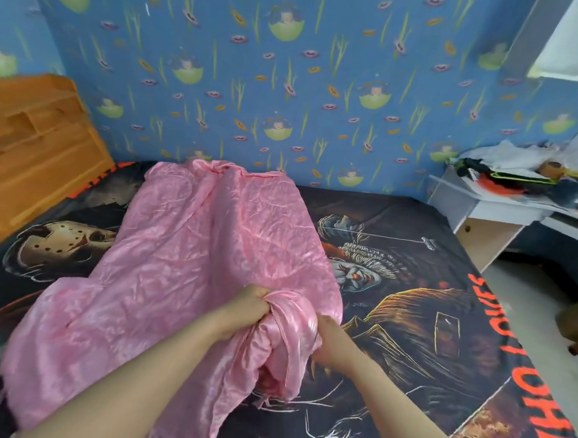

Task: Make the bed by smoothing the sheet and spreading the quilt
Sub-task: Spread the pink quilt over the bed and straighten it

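Your dark printed sheet lies fairly flat across the bed, and the pink quilt sits crumpled on it, running from the centre out to 12 and 8 o'clock. It looks light, limp and slippery, so take it by its hem or corners rather than the bunch. Your left hand and right hand both clench its gathered near edge, toward 6 o'clock.
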The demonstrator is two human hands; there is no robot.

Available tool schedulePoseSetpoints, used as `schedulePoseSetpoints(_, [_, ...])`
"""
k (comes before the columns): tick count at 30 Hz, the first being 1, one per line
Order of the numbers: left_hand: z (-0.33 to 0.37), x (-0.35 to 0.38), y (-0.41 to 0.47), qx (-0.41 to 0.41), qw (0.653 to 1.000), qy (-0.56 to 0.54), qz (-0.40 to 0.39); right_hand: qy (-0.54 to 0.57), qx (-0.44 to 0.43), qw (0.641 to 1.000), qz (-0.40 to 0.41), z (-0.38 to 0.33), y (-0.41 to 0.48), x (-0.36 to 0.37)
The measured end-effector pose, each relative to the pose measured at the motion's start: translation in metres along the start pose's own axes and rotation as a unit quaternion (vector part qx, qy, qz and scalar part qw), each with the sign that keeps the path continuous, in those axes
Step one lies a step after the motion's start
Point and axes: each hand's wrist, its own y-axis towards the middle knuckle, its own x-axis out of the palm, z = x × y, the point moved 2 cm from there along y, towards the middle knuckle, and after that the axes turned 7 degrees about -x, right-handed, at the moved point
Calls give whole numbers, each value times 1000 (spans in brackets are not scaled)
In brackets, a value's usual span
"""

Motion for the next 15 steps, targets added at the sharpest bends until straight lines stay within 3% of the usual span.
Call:
schedulePoseSetpoints(1, [2,2,-8,-13,999,-30,-6,16,-2,1000,-22,8,3,13])
schedulePoseSetpoints(5, [6,-7,-28,-50,997,-55,-35,98,0,994,41,-13,-2,4])
schedulePoseSetpoints(8, [5,-23,-36,-45,987,143,-61,134,47,982,121,-15,-4,-13])
schedulePoseSetpoints(9, [4,-27,-36,-41,964,251,-71,139,56,976,155,-18,-6,-21])
schedulePoseSetpoints(11, [-3,-31,-36,-68,885,455,-67,142,60,967,201,-27,-13,-39])
schedulePoseSetpoints(12, [-9,-31,-33,-78,849,518,-63,137,54,964,222,-33,-17,-49])
schedulePoseSetpoints(13, [-18,-27,-27,-76,835,541,-65,120,34,963,240,-39,-19,-58])
schedulePoseSetpoints(15, [-12,-7,-19,20,876,472,-92,53,-10,967,250,-51,-22,-72])
